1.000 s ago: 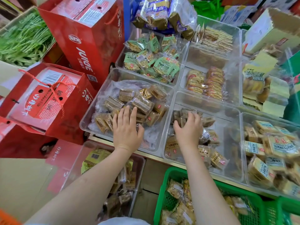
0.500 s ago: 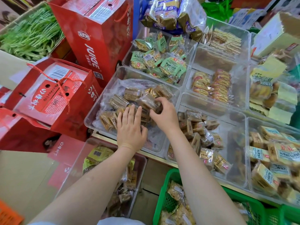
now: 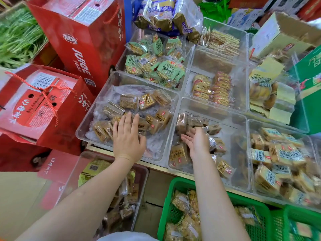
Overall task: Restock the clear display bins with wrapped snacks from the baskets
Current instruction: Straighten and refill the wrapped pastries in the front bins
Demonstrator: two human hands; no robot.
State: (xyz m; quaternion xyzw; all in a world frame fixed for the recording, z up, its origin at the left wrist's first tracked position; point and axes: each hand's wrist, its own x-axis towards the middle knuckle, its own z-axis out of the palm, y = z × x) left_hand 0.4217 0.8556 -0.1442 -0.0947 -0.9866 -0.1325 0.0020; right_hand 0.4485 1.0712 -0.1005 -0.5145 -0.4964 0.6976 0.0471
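My left hand rests flat, fingers straight, on brown wrapped snacks in the left clear bin. My right hand hovers over the middle clear bin, palm turned to the left and fingers relaxed, with nothing gripped. Brown wrapped snacks lie under and behind it in that bin. Below the shelf edge stands a green basket filled with wrapped snacks, partly covered by my right forearm.
A lower clear bin of snacks sits under my left arm. Red gift boxes crowd the left side. Behind and to the right are bins of green-wrapped snacks, orange packs and blue-labelled snacks.
My right hand has moved from the left bin back to the middle bin and opened. My left hand has stayed on the snacks in the left bin.
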